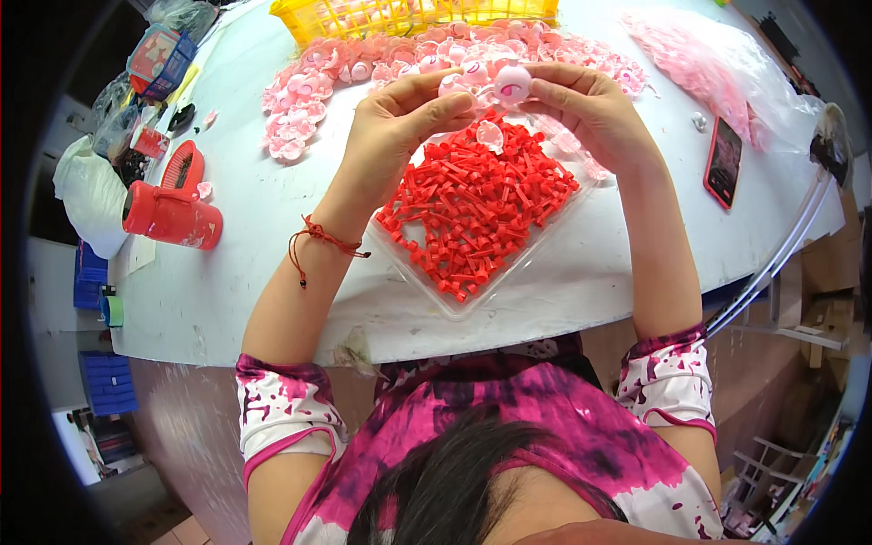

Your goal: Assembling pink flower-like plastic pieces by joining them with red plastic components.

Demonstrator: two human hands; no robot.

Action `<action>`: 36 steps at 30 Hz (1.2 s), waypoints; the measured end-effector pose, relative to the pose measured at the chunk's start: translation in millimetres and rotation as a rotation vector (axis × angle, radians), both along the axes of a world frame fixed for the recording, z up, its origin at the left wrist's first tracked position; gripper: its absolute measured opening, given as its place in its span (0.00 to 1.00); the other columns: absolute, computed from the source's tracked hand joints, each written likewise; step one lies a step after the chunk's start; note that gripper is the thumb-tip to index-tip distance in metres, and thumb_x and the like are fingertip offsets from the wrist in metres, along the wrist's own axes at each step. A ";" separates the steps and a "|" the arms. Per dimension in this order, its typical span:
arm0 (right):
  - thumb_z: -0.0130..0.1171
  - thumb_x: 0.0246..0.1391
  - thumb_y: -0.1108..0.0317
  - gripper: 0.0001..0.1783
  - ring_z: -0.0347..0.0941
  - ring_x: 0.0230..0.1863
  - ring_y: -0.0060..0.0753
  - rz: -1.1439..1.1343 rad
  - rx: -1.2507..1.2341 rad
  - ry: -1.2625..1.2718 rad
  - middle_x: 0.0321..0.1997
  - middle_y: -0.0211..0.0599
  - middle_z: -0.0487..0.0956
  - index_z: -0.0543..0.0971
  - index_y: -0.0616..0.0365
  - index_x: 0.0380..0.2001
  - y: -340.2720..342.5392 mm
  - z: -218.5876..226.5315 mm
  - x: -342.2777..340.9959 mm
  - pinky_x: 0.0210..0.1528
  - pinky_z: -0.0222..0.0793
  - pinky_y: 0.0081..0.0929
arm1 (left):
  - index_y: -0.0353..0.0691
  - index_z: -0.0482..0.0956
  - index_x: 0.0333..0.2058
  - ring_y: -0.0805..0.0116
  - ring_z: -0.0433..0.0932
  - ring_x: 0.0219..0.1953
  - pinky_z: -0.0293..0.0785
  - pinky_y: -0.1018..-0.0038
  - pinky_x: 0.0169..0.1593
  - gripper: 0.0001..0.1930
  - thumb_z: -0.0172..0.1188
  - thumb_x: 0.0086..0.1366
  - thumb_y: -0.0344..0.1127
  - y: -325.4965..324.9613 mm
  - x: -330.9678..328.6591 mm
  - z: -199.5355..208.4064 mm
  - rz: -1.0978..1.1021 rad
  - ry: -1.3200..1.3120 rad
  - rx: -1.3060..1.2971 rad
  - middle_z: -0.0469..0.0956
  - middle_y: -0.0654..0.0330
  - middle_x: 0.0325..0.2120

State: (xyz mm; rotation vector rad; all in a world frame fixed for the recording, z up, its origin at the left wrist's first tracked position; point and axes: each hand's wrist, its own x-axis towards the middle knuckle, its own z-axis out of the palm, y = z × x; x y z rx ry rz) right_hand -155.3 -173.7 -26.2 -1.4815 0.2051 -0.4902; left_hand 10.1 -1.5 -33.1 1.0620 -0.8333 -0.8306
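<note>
My right hand (595,113) pinches a round, pale pink plastic piece (512,84) with a dark pink curved mark on its face. Left of it, my left hand (400,123) has thumb and fingers closed on another pale pink plastic piece (452,84), partly covered by the fingertips. Both hands are raised above the far part of a clear plastic tray (454,313) heaped with small red plastic pegs (481,204). A loose pale pink shell-shaped piece (490,136) lies on top of the pegs. Beyond my hands spreads a pile of similar pink pieces (313,86).
A yellow basket (291,20) of pink pieces stands at the far edge. At right are a clear bag of pink parts (695,54), a phone (723,163) and a bent metal stand (781,245). A red flask (173,215) and a red basket (184,163) are left.
</note>
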 end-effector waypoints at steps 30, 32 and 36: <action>0.60 0.44 0.77 0.20 0.79 0.35 0.32 -0.263 -1.239 -0.505 0.38 0.36 0.80 0.81 0.52 0.44 39.0 2.7 12.2 0.38 0.78 0.24 | 0.29 0.70 0.47 0.64 0.80 0.41 0.80 0.78 0.45 0.17 0.51 0.67 0.37 11.6 5.1 14.4 -0.445 0.433 0.088 0.76 0.49 0.40; 0.60 0.45 0.76 0.20 0.79 0.35 0.31 -0.280 -1.218 -0.527 0.37 0.35 0.80 0.80 0.53 0.44 38.5 0.7 13.7 0.38 0.77 0.23 | 0.28 0.72 0.45 0.67 0.80 0.38 0.80 0.79 0.43 0.16 0.53 0.66 0.38 12.0 6.2 14.3 -0.430 0.432 0.104 0.77 0.50 0.38; 0.62 0.46 0.76 0.20 0.78 0.38 0.28 -0.314 -0.998 -0.485 0.37 0.35 0.79 0.79 0.54 0.46 43.9 4.9 11.3 0.39 0.77 0.23 | 0.28 0.74 0.43 0.69 0.81 0.36 0.79 0.79 0.41 0.16 0.56 0.64 0.37 13.3 11.9 21.8 -0.478 0.357 0.054 0.79 0.52 0.35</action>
